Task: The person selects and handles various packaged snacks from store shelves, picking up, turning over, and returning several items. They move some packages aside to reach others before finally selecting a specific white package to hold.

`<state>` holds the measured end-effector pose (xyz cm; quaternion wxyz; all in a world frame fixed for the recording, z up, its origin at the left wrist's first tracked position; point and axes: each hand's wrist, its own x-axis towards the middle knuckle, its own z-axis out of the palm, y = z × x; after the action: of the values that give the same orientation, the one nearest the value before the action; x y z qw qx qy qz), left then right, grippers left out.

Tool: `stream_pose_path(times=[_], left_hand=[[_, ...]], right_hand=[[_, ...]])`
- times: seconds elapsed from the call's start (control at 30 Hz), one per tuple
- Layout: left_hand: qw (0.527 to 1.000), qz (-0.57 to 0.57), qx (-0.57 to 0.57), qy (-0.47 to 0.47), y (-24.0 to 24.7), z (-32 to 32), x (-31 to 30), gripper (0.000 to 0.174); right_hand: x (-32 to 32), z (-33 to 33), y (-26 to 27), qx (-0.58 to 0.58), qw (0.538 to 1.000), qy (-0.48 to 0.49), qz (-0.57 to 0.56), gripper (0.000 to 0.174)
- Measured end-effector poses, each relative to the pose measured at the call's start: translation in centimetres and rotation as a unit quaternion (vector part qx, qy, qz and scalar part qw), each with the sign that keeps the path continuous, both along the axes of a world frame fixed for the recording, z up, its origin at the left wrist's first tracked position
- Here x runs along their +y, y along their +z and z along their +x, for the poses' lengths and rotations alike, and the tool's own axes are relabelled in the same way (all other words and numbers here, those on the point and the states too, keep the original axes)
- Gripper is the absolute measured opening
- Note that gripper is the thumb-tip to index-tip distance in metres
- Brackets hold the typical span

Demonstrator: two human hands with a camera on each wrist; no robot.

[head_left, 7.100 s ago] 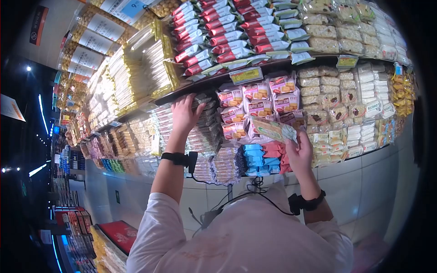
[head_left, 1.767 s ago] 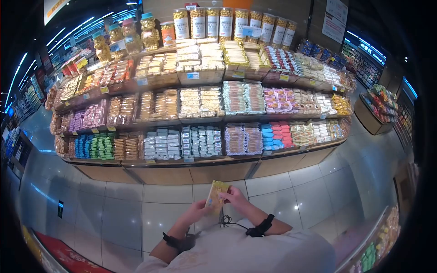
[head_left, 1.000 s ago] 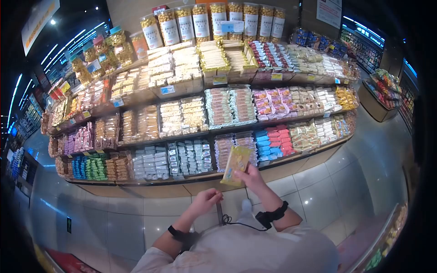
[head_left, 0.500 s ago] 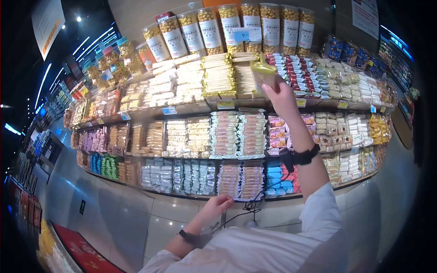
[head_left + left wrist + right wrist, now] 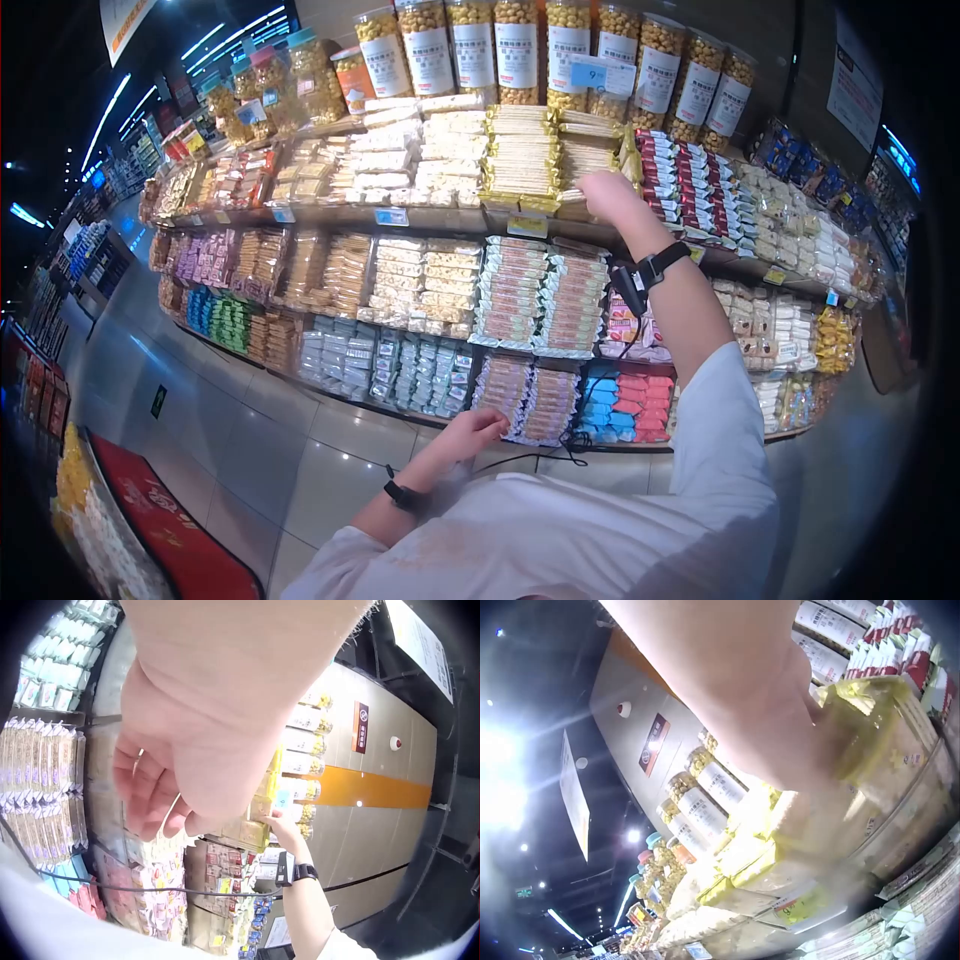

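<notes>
My right hand (image 5: 607,196) reaches to the top shelf, over the stack of yellow-ended snack packets (image 5: 523,155). In the right wrist view, its blurred fingers lie against a large yellow-edged packet (image 5: 889,761); I cannot tell whether they grip it. The left wrist view shows the same right hand (image 5: 286,831) with its fingertips right at the yellow packets. Low in front of the body, my left hand (image 5: 472,434) hangs with loosely curled fingers and holds nothing. It overlaps the edge of the purple-edged packets (image 5: 545,405) in the bottom row.
Tall jars (image 5: 515,50) with white labels line the back above the top shelf. Red-and-white packets (image 5: 690,185) sit right of the yellow stack. A price tag (image 5: 527,226) hangs on the shelf edge. A black cable (image 5: 150,889) runs across the left wrist view.
The right hand has carried a yellow packet from in front of the body up to the top-shelf yellow stack, after the left hand let go of it. The left hand stays low.
</notes>
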<state>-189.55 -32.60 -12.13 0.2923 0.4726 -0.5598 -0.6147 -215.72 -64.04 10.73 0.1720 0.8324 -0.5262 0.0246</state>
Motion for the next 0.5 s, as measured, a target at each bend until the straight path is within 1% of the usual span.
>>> stream_pose_path(times=[0.03, 0.07, 0.1, 0.17, 0.2, 0.27, 0.43, 0.5], left_hand=[[1.000, 0.003, 0.004, -0.003, 0.2, 0.2, -0.4, 0.021], [1.000, -0.018, 0.001, -0.011, 0.5, 0.4, -0.9, 0.021], [0.999, -0.041, -0.003, -0.018, 0.6, 0.7, -1.4, 0.021], [0.998, -0.042, -0.017, -0.032, 0.4, 1.3, -2.4, 0.021], [0.999, -0.038, -0.006, -0.030, -0.1, 1.5, -2.7, 0.022], [0.999, -0.035, -0.006, -0.033, -0.6, 1.9, -3.2, 0.022], [0.999, -0.026, 0.027, -0.038, -0.8, 3.0, -4.4, 0.023], [0.999, -0.025, -0.018, -0.036, -0.6, 3.2, -4.9, 0.023]], right_hand=[[-0.9, -0.2, -0.9, -0.028, 1.000, 0.005, 0.010, 0.027], [-0.8, 0.0, -0.8, -0.056, 0.998, 0.009, 0.018, 0.026], [-0.7, 0.1, -0.8, -0.053, 0.998, 0.006, 0.018, 0.026], [-0.1, 0.5, -0.4, -0.051, 0.994, -0.081, 0.057, 0.023], [0.3, 0.8, -0.1, -0.049, 0.994, -0.084, 0.055, 0.023], [0.6, 1.2, 0.3, -0.068, 0.987, -0.132, 0.068, 0.025], [0.4, 0.6, -0.1, -0.086, 0.980, -0.154, 0.094, 0.026], [0.2, 0.7, 0.4, -0.093, 0.979, -0.156, 0.095, 0.028]])
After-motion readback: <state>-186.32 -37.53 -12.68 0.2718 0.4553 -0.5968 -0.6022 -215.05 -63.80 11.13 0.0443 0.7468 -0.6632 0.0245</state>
